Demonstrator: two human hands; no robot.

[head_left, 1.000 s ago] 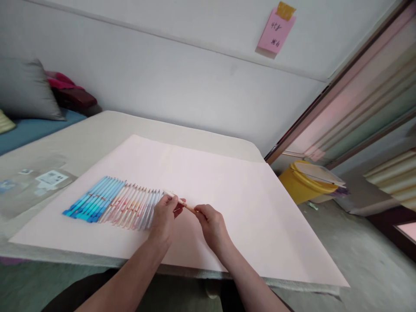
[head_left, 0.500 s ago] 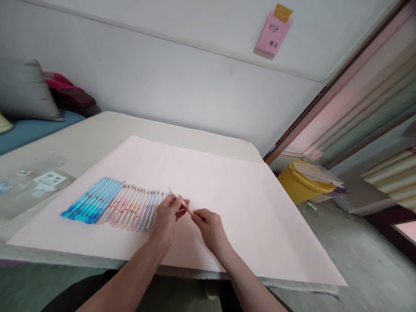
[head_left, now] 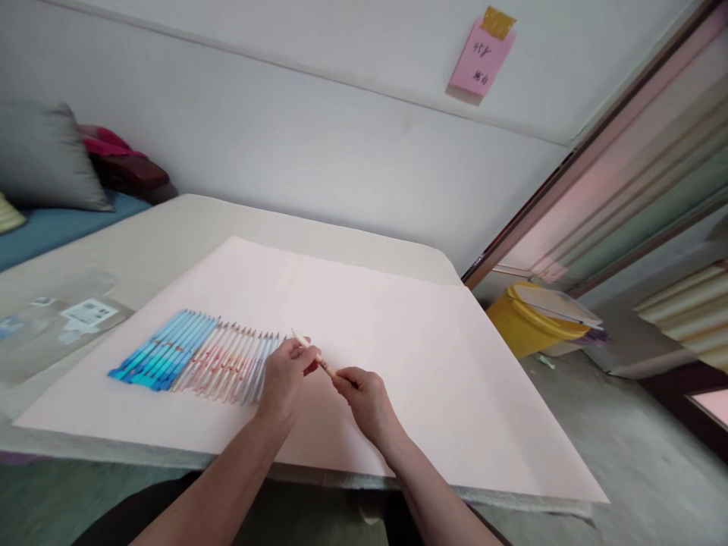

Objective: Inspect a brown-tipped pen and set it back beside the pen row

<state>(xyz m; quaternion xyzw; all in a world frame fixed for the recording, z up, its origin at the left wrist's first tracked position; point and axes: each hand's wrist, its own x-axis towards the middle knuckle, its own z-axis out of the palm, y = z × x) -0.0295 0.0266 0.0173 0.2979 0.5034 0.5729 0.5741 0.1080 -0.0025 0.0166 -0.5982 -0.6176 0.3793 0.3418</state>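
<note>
A slim pale pen slants between my two hands, its white pointed end up and to the left. My left hand is closed around its upper part, thumb and fingers pinching it. The lower end is gripped by my right hand, whose fingers hide that end. Small dark marks show on the barrel between the hands. Left of my left hand lies a row of several pens: blue ones at the far left, then whitish ones with reddish patterns. My left hand covers part of the row's right end.
A large pale pink sheet lies on the table under the pens. Clear plastic wrapping with a printed label is at the left. A yellow bin stands on the floor at right. A wall with a pink note rises behind.
My left hand has slid slightly up and left along the pen, baring more of the barrel between the hands. My right hand has hardly moved.
</note>
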